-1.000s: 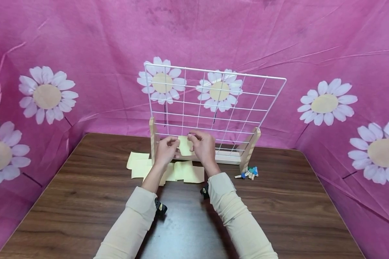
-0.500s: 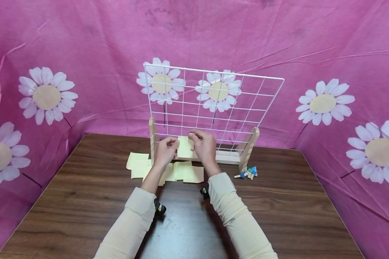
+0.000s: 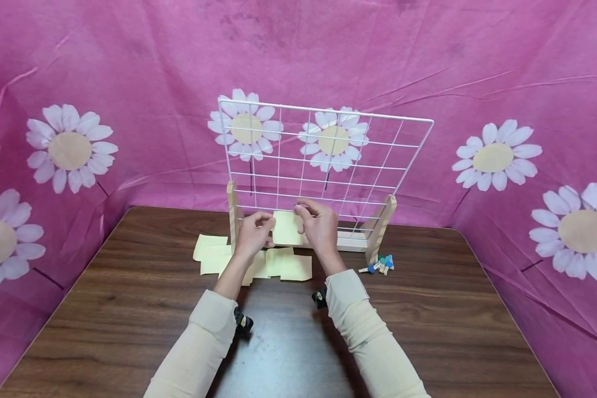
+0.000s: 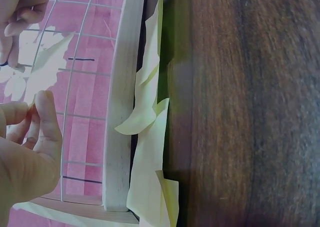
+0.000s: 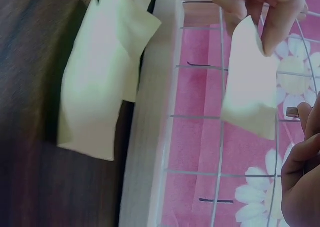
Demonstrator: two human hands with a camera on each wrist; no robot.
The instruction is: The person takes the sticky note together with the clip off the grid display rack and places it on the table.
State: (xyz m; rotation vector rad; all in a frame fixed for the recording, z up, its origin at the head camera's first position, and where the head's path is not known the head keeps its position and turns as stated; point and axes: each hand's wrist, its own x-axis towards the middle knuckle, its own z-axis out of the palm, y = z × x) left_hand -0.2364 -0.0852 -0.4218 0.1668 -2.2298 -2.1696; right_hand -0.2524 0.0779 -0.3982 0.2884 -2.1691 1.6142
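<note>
My left hand (image 3: 252,235) pinches a yellow sticky note (image 3: 286,228) by its left edge, between thumb and fingers. The note stands upright before the lower part of a white wire grid (image 3: 323,179). In the right wrist view the note (image 5: 252,87) bends slightly near the fingertips. At the note's right side, my right hand (image 3: 319,228) has curled fingers, and the end of a small wooden clothespin (image 5: 293,112) pokes out from them. Part of that clothespin is hidden by the fingers. Several more sticky notes (image 3: 296,268) lie overlapping on the table in front of the grid's base.
Wooden uprights (image 3: 381,229) and a wooden base bar (image 3: 352,243) carry the grid. Beside the right upright is a small heap of clothespins (image 3: 381,265) with blue and green decorations. A pink flowered cloth (image 3: 154,66) surrounds the brown table (image 3: 418,331).
My right hand has shifted a little to the right, so more of the note shows between the hands. The left hand keeps its pinch on the note, nearly still.
</note>
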